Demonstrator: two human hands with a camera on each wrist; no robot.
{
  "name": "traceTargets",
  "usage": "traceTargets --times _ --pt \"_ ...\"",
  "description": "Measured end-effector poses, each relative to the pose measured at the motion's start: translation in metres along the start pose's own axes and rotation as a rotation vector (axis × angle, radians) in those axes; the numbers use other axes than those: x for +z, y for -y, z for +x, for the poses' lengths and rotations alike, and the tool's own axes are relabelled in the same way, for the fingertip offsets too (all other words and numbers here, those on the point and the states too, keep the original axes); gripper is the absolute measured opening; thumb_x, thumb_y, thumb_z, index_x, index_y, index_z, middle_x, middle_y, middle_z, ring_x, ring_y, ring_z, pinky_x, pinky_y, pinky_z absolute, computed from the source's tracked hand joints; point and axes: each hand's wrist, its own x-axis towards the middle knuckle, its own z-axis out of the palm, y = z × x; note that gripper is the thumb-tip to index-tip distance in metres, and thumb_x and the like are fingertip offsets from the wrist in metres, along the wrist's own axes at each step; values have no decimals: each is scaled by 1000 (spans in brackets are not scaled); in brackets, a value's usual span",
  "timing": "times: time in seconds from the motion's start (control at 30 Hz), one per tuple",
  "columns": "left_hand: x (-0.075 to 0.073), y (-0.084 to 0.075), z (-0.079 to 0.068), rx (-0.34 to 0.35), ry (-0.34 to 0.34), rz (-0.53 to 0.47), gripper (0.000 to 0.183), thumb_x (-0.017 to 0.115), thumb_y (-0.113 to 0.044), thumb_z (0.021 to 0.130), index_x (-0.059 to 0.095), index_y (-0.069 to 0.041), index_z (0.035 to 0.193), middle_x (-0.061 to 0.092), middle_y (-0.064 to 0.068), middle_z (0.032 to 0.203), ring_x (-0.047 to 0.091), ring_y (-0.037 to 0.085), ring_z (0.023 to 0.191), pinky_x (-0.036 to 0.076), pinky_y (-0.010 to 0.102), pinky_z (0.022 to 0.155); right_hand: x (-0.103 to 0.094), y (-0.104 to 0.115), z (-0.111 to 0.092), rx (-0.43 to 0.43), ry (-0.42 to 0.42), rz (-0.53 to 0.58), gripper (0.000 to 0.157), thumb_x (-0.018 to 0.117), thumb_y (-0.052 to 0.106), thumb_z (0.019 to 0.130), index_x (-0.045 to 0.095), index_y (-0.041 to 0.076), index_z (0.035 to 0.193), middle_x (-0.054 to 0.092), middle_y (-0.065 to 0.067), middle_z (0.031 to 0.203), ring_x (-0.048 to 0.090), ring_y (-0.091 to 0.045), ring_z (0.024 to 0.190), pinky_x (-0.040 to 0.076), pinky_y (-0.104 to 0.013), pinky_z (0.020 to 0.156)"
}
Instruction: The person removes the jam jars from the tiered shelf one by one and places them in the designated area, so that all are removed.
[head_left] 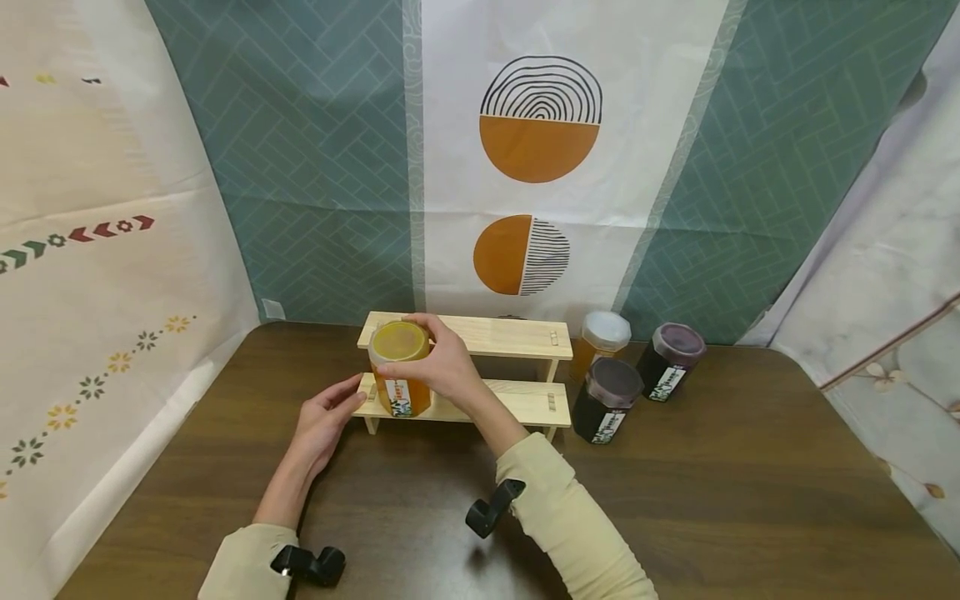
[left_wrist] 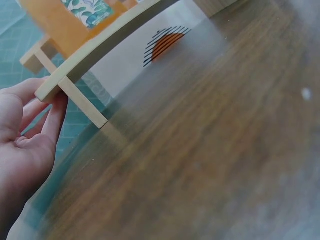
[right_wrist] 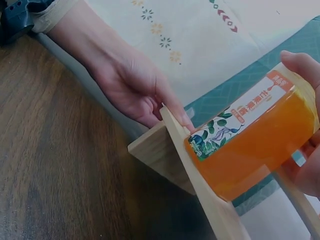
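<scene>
My right hand (head_left: 444,360) holds a jar of orange contents (right_wrist: 255,140) with a yellowish lid (head_left: 399,338) around its upper part, thumb on the near side. The jar stands upright at the left end of the lower board (head_left: 525,402) of a two-step wooden rack, its patterned label (head_left: 400,398) facing forward. At that same left end, my left hand (head_left: 321,423) pinches the board's tip, the thumb side above and other fingers (left_wrist: 56,115) lower down. The upper board (head_left: 495,335) lies behind and higher.
Right of the rack stand an orange jar with a white lid (head_left: 606,330) and two dark jars, one nearer (head_left: 592,410) and one farther right (head_left: 660,373). Patterned cloth (head_left: 315,167) hangs behind the brown table (head_left: 720,500), and light cloths hang at both sides.
</scene>
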Motion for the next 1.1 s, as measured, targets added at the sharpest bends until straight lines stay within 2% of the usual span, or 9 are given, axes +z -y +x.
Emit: traceTargets --times 0.2,0.53,0.9,1.1 --pt "1 0 0 -4 6 -7 55 63 -9 95 40 11 141 57 -1 119 55 5 105 46 18 90 -12 -1 -9 -28 9 58 69 89 22 69 56 14 129 60 1 115 60 -16 98 52 -33 83" --pt "0 3 1 10 15 22 59 66 -14 94 40 10 141 54 -1 121 54 6 108 45 18 90 -57 -4 -41 -64 42 154 63 84 8 72 55 6 127 61 -8 114 60 -24 97 53 -37 82" --pt "-3 4 -1 35 25 30 60 67 -15 93 40 12 140 56 -7 118 53 5 108 45 16 90 -116 -4 -87 -49 0 97 66 85 9 70 55 6 129 60 -11 115 58 -28 97 51 -42 81" --pt "-3 4 -1 41 34 12 59 66 -14 94 40 12 140 58 -10 115 54 4 107 45 16 90 -151 -8 -113 -87 -35 107 68 85 5 69 52 -1 129 62 -9 112 59 -26 95 52 -37 81"
